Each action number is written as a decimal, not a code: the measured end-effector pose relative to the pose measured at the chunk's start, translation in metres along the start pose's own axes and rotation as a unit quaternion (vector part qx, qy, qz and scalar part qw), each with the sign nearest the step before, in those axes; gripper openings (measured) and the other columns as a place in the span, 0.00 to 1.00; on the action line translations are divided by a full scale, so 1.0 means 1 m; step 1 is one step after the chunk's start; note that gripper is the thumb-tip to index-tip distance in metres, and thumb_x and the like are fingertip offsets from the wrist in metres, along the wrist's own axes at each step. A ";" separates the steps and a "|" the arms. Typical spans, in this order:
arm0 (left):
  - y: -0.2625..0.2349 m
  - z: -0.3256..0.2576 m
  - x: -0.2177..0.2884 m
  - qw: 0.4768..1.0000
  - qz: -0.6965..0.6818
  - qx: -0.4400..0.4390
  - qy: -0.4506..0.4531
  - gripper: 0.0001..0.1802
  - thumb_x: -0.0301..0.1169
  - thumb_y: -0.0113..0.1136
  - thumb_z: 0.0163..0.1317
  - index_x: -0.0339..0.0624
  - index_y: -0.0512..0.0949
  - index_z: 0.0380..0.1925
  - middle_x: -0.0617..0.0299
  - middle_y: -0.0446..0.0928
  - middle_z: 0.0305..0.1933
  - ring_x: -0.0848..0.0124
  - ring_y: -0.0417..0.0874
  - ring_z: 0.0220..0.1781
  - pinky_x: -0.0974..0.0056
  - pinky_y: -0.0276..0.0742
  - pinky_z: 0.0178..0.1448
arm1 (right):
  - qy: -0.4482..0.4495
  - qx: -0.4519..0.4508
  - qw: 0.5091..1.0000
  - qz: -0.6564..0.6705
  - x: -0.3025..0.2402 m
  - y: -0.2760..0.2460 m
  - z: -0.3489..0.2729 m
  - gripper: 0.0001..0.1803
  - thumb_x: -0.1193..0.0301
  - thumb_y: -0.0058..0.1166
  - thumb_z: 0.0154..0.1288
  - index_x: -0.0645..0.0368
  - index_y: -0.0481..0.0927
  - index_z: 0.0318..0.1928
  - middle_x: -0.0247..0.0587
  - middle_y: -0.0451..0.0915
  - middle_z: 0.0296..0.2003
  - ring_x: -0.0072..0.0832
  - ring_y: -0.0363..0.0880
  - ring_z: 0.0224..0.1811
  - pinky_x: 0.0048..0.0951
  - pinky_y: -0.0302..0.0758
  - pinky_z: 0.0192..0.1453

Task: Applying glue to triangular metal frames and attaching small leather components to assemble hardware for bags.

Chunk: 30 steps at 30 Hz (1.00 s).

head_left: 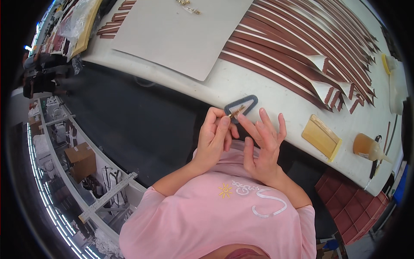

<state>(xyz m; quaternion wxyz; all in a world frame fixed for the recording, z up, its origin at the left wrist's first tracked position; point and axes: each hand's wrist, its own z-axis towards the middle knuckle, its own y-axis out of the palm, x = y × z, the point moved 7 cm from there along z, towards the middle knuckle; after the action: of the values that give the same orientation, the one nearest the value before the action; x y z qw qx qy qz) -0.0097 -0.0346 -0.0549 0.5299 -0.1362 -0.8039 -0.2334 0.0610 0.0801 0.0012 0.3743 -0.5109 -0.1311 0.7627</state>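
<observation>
The left hand (pixel 214 137) is pinching a small brass pin (pixel 236 112) over the grey loop-shaped piece (pixel 243 106) at the counter (pixel 267 93) edge while the right hand (pixel 263 144) is hovering with fingers spread, holding nothing (steadying the loop with it would help)

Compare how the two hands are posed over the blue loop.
The left hand is curled, pinching a small brass-coloured piece at its fingertips; the right hand is spread, fingers fanned, only its forefinger at the piece. Both meet above the blue loop at the white table's edge.
</observation>
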 end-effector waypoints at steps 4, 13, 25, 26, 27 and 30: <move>-0.003 0.004 -0.013 0.999 -0.042 0.009 0.017 0.11 0.39 0.41 0.78 0.43 0.63 0.41 0.59 0.77 0.29 0.85 0.68 0.17 0.80 0.59 0.19 | 0.008 -0.008 1.000 -0.015 0.003 0.009 -0.001 0.26 0.86 0.49 0.59 0.57 0.59 0.57 0.36 0.80 0.57 0.42 0.63 0.72 0.60 0.34 0.75; -0.005 0.006 -0.017 0.996 -0.092 0.002 0.004 0.11 0.40 0.43 0.77 0.44 0.63 0.41 0.60 0.76 0.28 0.85 0.68 0.17 0.80 0.59 0.20 | 0.002 -0.031 0.998 -0.048 0.003 0.014 0.001 0.20 0.86 0.46 0.62 0.57 0.56 0.49 0.38 0.80 0.57 0.47 0.59 0.74 0.62 0.26 0.74; -0.002 0.006 -0.016 0.993 -0.116 0.006 0.021 0.10 0.37 0.45 0.77 0.43 0.64 0.40 0.63 0.74 0.25 0.85 0.66 0.17 0.80 0.59 0.19 | -0.019 -0.083 0.993 -0.088 -0.004 0.018 0.009 0.20 0.87 0.46 0.61 0.56 0.56 0.48 0.37 0.80 0.57 0.52 0.57 0.74 0.64 0.24 0.73; -0.003 0.007 -0.016 0.993 -0.118 0.007 0.022 0.10 0.37 0.45 0.77 0.43 0.64 0.40 0.63 0.74 0.25 0.85 0.66 0.17 0.80 0.59 0.19 | -0.013 -0.090 0.991 -0.095 -0.002 0.018 0.007 0.20 0.87 0.46 0.61 0.56 0.56 0.48 0.36 0.80 0.57 0.52 0.57 0.74 0.64 0.24 0.73; -0.003 0.006 -0.015 0.993 -0.113 0.004 0.023 0.10 0.37 0.44 0.77 0.43 0.64 0.40 0.63 0.73 0.25 0.85 0.66 0.17 0.80 0.59 0.19 | -0.013 -0.091 0.991 -0.096 -0.003 0.018 0.009 0.20 0.87 0.46 0.61 0.56 0.56 0.48 0.36 0.80 0.57 0.52 0.57 0.74 0.64 0.24 0.73; -0.003 0.007 -0.015 0.993 -0.115 0.002 0.026 0.10 0.37 0.44 0.77 0.43 0.64 0.40 0.63 0.73 0.25 0.85 0.66 0.17 0.80 0.59 0.19 | -0.024 -0.083 0.991 -0.097 -0.007 0.021 0.014 0.20 0.88 0.46 0.59 0.56 0.57 0.47 0.35 0.81 0.56 0.52 0.57 0.74 0.64 0.25 0.73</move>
<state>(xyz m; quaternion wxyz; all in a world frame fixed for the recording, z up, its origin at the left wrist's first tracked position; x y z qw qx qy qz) -0.0108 -0.0328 -0.0712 0.5206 -0.0357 -0.8005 -0.2948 0.0411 0.0633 -0.0006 0.3998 -0.5069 -0.2520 0.7209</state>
